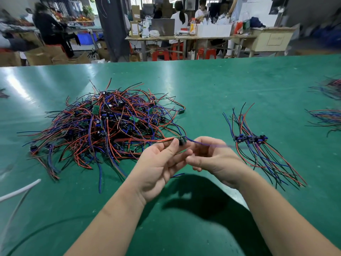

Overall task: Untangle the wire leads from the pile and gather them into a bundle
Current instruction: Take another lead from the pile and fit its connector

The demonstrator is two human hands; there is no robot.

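At frame centre a wired board (181, 140) was pinched by the left hand (162, 163); its blue lead (206, 144) was gripped by the right hand (212, 157). The pile (103, 122) was noted centre-left on the tabletop (203, 85), the bundle (258, 143) centre-right. Background carton labels (136, 31) could not be read.

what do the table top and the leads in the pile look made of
Table top: probably a green rubber or vinyl mat, semi-gloss, judging by the soft glare streaks.
Pile of leads: thin wire in red, blue and black plastic-looking insulation, curving loosely.
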